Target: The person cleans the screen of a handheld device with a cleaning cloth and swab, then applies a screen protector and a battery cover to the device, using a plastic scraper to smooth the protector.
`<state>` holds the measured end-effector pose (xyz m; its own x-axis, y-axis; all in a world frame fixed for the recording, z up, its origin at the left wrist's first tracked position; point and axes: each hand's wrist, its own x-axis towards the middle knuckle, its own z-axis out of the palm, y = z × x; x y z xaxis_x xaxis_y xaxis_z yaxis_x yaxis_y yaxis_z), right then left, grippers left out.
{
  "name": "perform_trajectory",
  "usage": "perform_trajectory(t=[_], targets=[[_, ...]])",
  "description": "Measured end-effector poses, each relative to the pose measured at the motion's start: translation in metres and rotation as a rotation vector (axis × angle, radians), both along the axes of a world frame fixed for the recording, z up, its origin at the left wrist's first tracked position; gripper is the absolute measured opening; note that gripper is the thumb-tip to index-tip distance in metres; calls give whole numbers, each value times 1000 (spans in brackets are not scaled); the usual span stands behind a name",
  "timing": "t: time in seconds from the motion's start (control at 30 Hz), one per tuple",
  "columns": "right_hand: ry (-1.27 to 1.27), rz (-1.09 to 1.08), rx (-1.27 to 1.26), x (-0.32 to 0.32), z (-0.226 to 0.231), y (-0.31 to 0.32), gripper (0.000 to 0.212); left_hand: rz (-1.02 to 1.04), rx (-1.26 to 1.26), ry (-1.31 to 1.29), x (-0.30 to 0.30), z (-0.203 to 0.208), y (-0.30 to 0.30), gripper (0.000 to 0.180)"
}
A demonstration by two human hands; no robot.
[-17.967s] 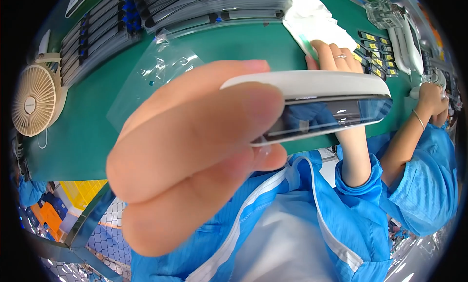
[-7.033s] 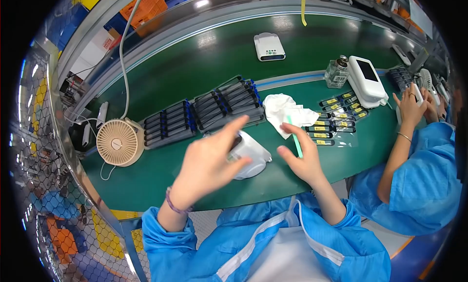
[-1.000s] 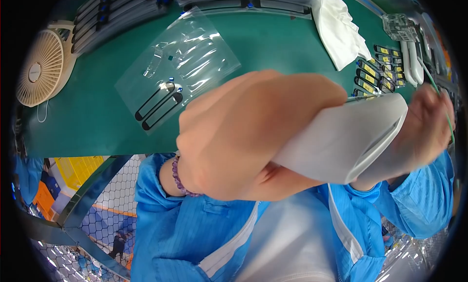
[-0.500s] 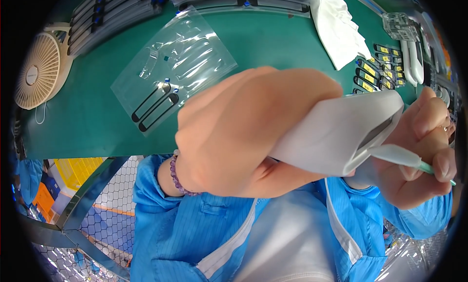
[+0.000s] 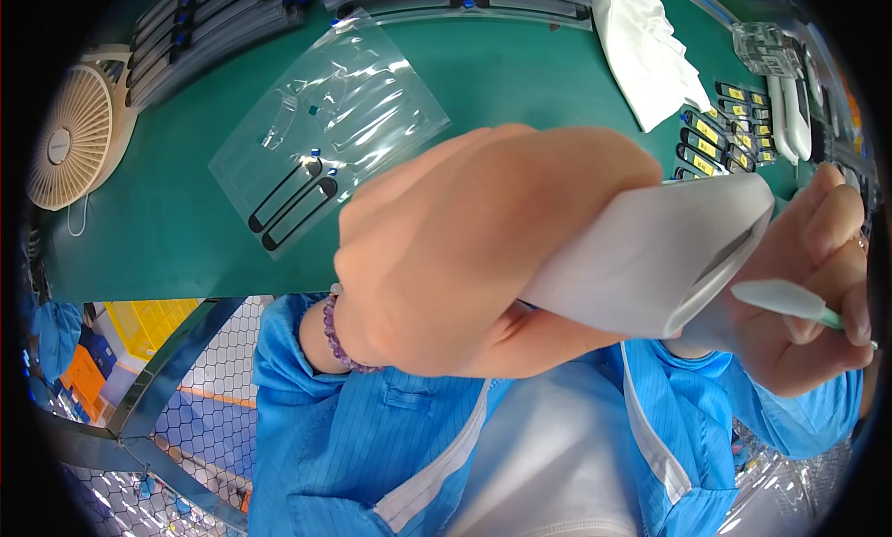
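Observation:
My left hand (image 5: 446, 249) is closed around a smooth white hollow casing (image 5: 641, 249), whose slanted open end faces right. The dark inside of the casing shows only as a narrow slit. At the far right, my right hand (image 5: 808, 295) pinches the green stick of a cleaning swab (image 5: 780, 300) with a flat white paddle tip. The tip points left toward the casing's open end, a small gap apart from it. A beaded bracelet (image 5: 334, 337) circles my left wrist.
On the green table (image 5: 177, 249) lies a clear plastic sheet (image 5: 381, 100) with two black oval strips (image 5: 299, 212). A white cloth (image 5: 646, 54), several black parts with yellow labels (image 5: 701, 142) and white handles (image 5: 795, 119) sit right. A beige fan (image 5: 70, 137) stands left; strip-filled trays (image 5: 204, 35) are behind.
The swab has moved right, away from the casing's open end where its tip was. My left hand and the casing have shifted slightly to the right.

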<state>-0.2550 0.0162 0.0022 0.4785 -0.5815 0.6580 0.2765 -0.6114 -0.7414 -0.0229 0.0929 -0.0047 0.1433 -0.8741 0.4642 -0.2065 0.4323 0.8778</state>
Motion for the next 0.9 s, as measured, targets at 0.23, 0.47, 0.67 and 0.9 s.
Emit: perform_trajectory(t=[0.23, 0.47, 0.67, 0.9], targets=[[-6, -28, -19, 30, -6, -3, 20, 25, -2, 28, -9, -2, -1, 41], [-26, -24, -17, 10, -6, -6, 18, 29, -111, -122, 4, -3, -4, 48], [-32, -48, -31, 30, -7, -2, 17, -51, -87, -158, 3, -4, -2, 53], [-44, -73, -44, 57, -15, -8, 16, 65, -63, -137, -6, -5, 1, 46]])
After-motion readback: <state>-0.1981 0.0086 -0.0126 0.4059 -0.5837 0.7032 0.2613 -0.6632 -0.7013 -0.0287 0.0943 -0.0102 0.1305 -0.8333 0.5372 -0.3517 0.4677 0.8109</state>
